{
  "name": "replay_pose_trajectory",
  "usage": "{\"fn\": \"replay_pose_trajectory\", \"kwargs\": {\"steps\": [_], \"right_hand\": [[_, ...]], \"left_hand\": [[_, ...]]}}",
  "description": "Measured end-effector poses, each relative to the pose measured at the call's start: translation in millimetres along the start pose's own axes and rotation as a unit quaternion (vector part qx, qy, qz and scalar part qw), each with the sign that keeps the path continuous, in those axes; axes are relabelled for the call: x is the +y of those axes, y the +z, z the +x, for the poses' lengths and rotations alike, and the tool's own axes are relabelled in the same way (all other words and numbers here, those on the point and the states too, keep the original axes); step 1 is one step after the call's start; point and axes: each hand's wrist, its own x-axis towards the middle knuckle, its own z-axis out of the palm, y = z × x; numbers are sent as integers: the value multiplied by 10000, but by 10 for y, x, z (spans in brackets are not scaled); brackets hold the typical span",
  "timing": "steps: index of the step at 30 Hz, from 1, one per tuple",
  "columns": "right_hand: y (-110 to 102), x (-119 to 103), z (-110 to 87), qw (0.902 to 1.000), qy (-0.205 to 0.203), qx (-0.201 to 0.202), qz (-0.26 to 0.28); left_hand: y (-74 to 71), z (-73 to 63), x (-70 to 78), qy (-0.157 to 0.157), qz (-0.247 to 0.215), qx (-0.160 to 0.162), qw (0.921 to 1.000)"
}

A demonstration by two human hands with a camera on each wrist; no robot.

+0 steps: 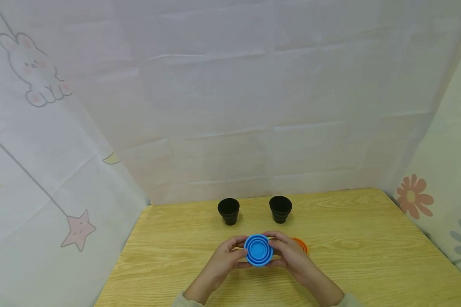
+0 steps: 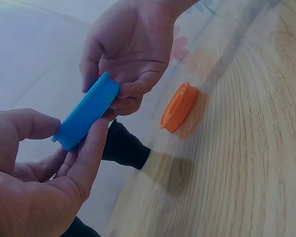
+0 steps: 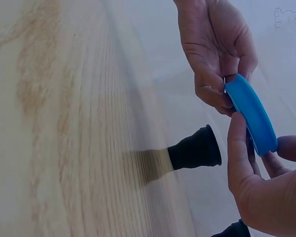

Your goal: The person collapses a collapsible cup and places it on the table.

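A blue collapsible cup (image 1: pixel 258 250), folded flat into concentric rings, is held up above the table between both hands. My left hand (image 1: pixel 224 261) grips its left side, thumb at the rim and fingers beneath. My right hand (image 1: pixel 292 256) holds the opposite side in the same way. In the left wrist view the cup (image 2: pixel 86 113) shows edge-on as a thin disc, clear of the wood. Behind the right hand, an orange collapsible cup (image 1: pixel 301 245) lies folded flat on the table, partly hidden by that hand in the head view.
Two black collapsible cups stand expanded toward the back of the wooden table (image 1: pixel 169 247): a left one (image 1: pixel 229 210) and a right one (image 1: pixel 280 208). A pale cloth backdrop (image 1: pixel 223 102) rises behind the table and along both sides.
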Motion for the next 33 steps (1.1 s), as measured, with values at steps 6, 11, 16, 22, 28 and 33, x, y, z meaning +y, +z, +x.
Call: {"fn": "replay_pose_trajectory", "kwargs": {"steps": [6, 11, 16, 22, 28, 33], "right_hand": [[30, 28, 43, 10000, 29, 45, -49], [48, 67, 83, 10000, 14, 31, -59], [67, 103, 120, 10000, 3, -57, -66], [97, 137, 146, 9999, 74, -97, -62], [128, 183, 183, 9999, 96, -97, -98], [143, 227, 219, 9998, 165, -82, -106]], "left_hand": [[-25, -14, 11, -42, 13, 4, 10000], [-67, -16, -13, -75, -12, 24, 10000], [-109, -24, -53, -36, -10, 4, 10000], [-166, -39, -98, -31, -27, -12, 10000], [-217, -49, -134, -15, -17, -45, 10000], [-251, -49, -152, -115, -5, 14, 9999]]}}
